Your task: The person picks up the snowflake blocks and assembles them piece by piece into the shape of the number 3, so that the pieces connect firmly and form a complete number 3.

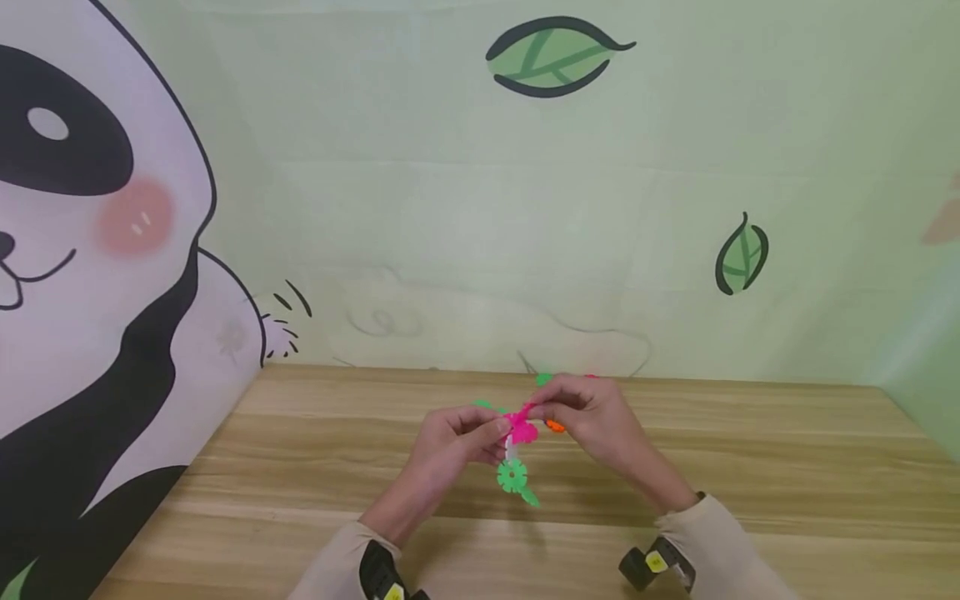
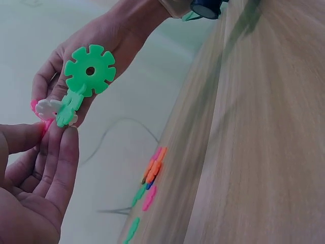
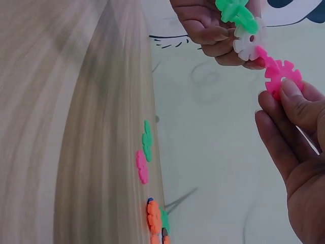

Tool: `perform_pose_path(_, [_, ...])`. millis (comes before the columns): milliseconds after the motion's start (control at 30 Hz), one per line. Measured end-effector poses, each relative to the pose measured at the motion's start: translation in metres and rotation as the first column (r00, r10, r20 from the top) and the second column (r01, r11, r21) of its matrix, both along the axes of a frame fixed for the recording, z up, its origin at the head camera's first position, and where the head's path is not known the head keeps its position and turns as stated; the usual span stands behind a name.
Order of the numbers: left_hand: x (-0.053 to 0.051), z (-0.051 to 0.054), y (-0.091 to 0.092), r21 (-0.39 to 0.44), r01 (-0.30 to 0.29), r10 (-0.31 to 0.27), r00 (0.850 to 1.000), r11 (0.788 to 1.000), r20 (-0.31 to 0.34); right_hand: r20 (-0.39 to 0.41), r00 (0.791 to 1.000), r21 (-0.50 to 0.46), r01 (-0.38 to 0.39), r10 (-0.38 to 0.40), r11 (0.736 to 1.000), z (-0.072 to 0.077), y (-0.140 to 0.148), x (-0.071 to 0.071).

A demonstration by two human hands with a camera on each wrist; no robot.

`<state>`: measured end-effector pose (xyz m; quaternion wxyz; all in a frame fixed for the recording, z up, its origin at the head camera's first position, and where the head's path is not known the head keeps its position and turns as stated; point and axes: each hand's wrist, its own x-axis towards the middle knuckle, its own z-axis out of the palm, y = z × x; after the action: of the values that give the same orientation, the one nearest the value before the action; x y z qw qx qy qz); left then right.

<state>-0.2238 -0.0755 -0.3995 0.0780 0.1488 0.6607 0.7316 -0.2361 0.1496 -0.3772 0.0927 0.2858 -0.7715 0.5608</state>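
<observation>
Above the tabletop, both hands hold a chain of interlocking snowflake discs. My left hand pinches its pink part with thumb and fingers. From the other side, my right hand pinches a pink notched disc between thumb and index finger. A second pink piece, edge-on, joins this disc to a white disc. Green discs are linked beyond the white one; the largest green disc hangs lowest in the head view, with another green piece tilted below it. Fingers partly cover the pink joint.
Loose discs lie at the table's far edge, partly behind the hands: a green disc, a pink disc and an orange disc among several. A wall cloth printed with a panda and leaves rises behind the wooden table.
</observation>
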Motion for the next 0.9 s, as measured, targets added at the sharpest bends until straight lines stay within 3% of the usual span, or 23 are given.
perform_pose_path(433, [-0.0033,-0.0007,-0.0035,0.002,0.065,-0.065,0.998,0.998,0.008,0.01,0.99,-0.006,-0.139,0.14,0.99,0.0016,0.0053,-0.0075])
perform_pose_path(667, [-0.0035,-0.0009,-0.0057,-0.026,0.055,-0.055,0.998,0.998,-0.002,0.02,0.987,0.031,-0.163,0.162,0.986,0.002,0.0017,-0.0091])
perform_pose_path(900, [-0.0021,-0.003,-0.005,-0.048,0.056,-0.059,0.997,0.997,-0.051,0.125,0.982,0.128,-0.156,0.14,0.979,0.0004,0.004,-0.0082])
